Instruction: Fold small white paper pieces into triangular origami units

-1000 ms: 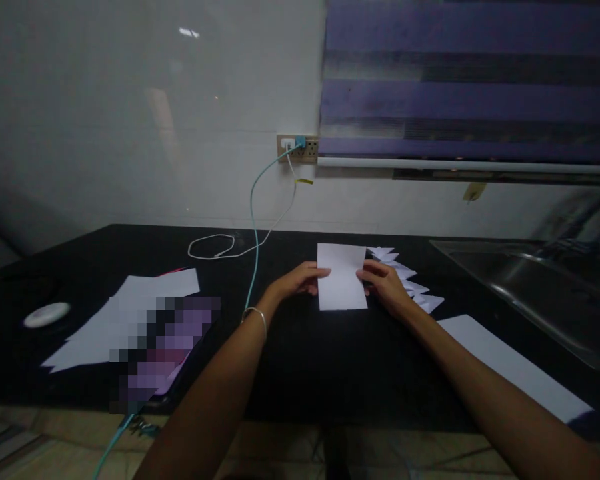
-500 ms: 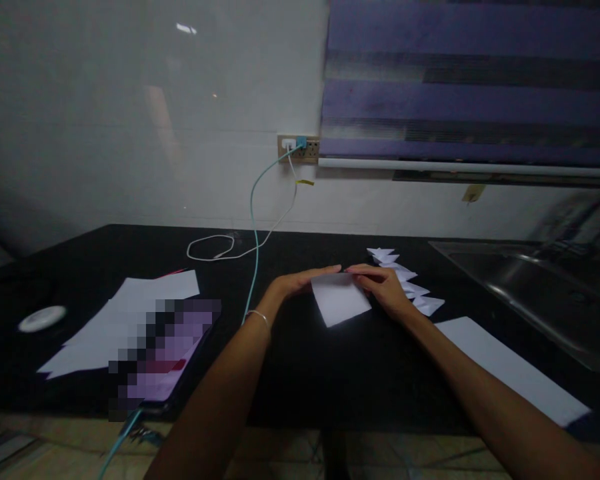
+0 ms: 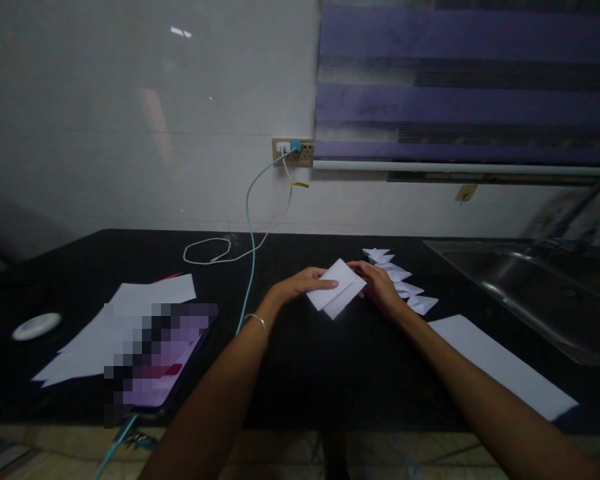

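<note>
A small folded sheet of white paper (image 3: 337, 293) is held between my two hands above the black counter. My left hand (image 3: 307, 283) grips its left side, thumb lying across the front and the fingers behind. At the right edge, my right hand (image 3: 379, 283) pinches the paper, with some fingertips hidden behind it. The paper is tilted, one corner pointing up, and a folded layer overlaps another. Just beyond my right hand, several folded white paper pieces (image 3: 395, 272) lie in a row.
A white paper stack (image 3: 500, 363) lies right, beside the metal sink (image 3: 545, 287). On the left are loose white sheets (image 3: 125, 313), a tablet with a lit screen (image 3: 180, 360) and a white oval object (image 3: 37, 327). A teal cable (image 3: 250, 247) and white cable (image 3: 230, 257) cross the black counter (image 3: 300, 380).
The paper has been turned and lifted, and now shows overlapping folded layers with a corner up. My left thumb has come across its front. The camera view has shifted slightly.
</note>
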`<state>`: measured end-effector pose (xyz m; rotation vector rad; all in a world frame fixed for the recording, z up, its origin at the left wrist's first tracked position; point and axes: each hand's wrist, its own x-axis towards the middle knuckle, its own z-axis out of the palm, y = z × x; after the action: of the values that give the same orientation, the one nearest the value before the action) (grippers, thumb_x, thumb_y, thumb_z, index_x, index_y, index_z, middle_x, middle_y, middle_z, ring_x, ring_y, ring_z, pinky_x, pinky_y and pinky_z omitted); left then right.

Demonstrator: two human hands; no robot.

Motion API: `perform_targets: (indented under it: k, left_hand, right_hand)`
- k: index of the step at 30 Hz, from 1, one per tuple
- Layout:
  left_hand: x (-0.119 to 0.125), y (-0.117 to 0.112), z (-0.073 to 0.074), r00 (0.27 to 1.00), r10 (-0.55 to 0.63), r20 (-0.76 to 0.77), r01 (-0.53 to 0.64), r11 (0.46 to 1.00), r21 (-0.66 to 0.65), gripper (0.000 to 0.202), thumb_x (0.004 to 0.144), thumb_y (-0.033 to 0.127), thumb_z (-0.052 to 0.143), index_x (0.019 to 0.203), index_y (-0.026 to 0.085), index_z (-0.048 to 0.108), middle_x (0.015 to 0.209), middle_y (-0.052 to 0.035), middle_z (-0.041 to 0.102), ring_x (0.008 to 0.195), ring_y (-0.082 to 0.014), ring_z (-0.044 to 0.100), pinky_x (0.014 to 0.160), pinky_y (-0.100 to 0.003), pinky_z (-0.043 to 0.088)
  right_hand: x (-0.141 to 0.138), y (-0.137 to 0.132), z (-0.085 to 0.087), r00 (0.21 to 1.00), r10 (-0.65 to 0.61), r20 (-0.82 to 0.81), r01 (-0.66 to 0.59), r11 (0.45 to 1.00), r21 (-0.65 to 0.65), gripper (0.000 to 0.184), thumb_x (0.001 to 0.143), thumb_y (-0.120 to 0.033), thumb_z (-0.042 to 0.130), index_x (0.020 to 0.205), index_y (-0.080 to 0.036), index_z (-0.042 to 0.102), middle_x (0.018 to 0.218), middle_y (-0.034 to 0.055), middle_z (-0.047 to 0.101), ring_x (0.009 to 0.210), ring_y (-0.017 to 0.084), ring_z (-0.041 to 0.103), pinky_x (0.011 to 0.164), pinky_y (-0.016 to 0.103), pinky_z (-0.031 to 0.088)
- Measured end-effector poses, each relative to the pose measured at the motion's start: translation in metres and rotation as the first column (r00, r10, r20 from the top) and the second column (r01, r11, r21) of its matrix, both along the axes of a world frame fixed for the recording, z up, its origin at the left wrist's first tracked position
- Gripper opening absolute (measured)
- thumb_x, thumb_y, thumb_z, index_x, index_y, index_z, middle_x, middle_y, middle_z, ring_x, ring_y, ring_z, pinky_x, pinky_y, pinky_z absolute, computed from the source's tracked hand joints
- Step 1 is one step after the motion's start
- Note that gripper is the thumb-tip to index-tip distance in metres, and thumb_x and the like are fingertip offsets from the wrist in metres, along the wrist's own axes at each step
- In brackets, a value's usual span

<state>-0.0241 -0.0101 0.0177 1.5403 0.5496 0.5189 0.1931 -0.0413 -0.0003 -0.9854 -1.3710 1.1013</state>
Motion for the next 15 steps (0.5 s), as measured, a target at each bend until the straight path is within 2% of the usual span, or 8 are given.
perform_targets:
  k: [2,5,10,15]
  left_hand:
    - [0.0,0.002,-0.003,0.997,0.033,0.067,-0.033,0.999,-0.004,0.045,0.075,0.04,0.072,0.108,0.01,0.066,0.087,-0.0094,0.069,0.066,-0.0124,0.06,0.061,-0.024,0.042]
    - [0.001,0.003,-0.006,0.988,0.098,0.122,-0.099,0.995,0.004,0.047,0.074,0.039,0.074,0.109,0.01,0.064,0.091,-0.0117,0.069,0.068,-0.0144,0.062,0.062,-0.025,0.045]
    - [0.005,-0.001,-0.003,0.979,0.154,0.132,-0.159,0.987,0.028,0.052,0.071,0.036,0.076,0.114,0.012,0.061,0.094,-0.011,0.069,0.069,-0.0153,0.063,0.062,-0.026,0.046]
    - [0.007,-0.002,-0.002,0.987,0.146,0.073,-0.148,0.988,0.031,0.055,0.07,0.035,0.077,0.116,0.011,0.06,0.091,-0.0099,0.069,0.066,-0.0146,0.062,0.062,-0.027,0.046]
  right_hand:
    - [0.0,0.002,-0.002,0.999,0.03,-0.03,-0.032,0.998,-0.051,0.046,0.086,-0.059,0.05,0.094,-0.016,0.066,0.076,0.0071,0.065,0.06,0.015,0.056,0.043,0.023,0.035]
    - [-0.001,0.0,-0.001,0.997,0.076,0.006,-0.075,0.994,-0.081,0.049,0.084,-0.063,0.05,0.079,-0.016,0.062,0.064,0.0042,0.059,0.054,0.014,0.053,0.043,0.022,0.034]
    - [-0.003,-0.009,0.004,0.98,0.047,0.195,-0.052,0.998,0.024,0.041,0.079,-0.056,0.062,0.071,-0.016,0.06,0.062,0.0009,0.057,0.052,0.01,0.047,0.046,0.022,0.035]
    - [0.0,-0.007,0.002,0.955,-0.043,0.293,0.009,0.993,0.116,0.039,0.081,-0.053,0.061,0.067,-0.017,0.061,0.057,-0.0007,0.054,0.051,0.01,0.047,0.048,0.023,0.033]
